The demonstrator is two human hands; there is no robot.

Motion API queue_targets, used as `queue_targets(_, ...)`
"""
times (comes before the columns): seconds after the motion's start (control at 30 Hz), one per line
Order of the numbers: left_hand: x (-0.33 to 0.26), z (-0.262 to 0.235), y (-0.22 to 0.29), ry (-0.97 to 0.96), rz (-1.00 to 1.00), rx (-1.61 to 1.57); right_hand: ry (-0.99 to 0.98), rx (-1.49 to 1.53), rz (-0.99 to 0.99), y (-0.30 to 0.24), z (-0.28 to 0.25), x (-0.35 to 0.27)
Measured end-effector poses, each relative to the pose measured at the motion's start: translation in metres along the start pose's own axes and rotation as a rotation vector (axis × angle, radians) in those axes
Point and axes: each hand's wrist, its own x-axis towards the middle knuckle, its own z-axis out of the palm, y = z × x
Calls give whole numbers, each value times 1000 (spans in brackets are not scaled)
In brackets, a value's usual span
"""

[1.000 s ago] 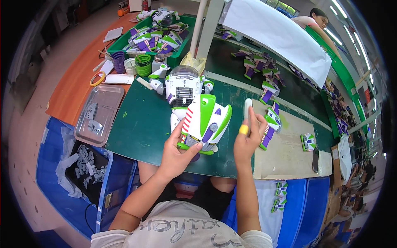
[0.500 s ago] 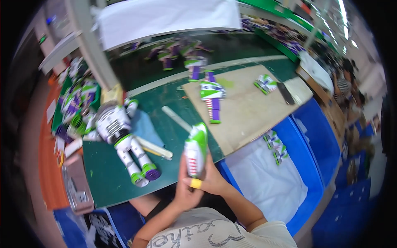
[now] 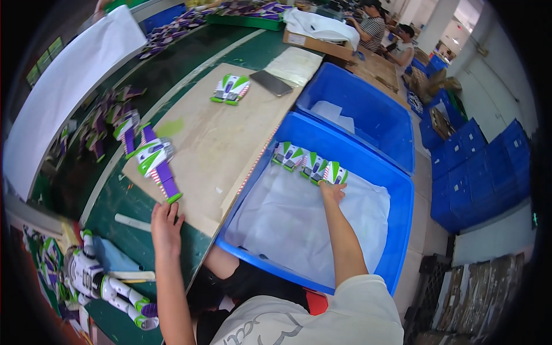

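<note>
Right hand (image 3: 332, 191) is reaching arm-extended into the blue bin (image 3: 402, 201), open fingers touching a toy wing piece (image 3: 334, 173). Left hand (image 3: 165, 221) is resting open, palm-down, on the table (image 3: 213, 144).

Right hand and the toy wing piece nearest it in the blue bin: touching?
Touching. The head view shows the right hand with fingertips on the green-and-white wing piece lying on white sheet in the blue bin.

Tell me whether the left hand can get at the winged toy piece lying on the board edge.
Probably yes: the left hand rests on the green table just below the winged toy piece, with nothing between them.
</note>
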Motion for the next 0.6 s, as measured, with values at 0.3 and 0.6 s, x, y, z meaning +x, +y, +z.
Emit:
queue_targets(0.3, 51, -3, 15, -63, -120, 0, 65, -304, 164, -13, 22, 43)
queue_targets(0.6, -40, 11, 39, -44, 49, 36, 195, -222, -295, -22, 4, 32)
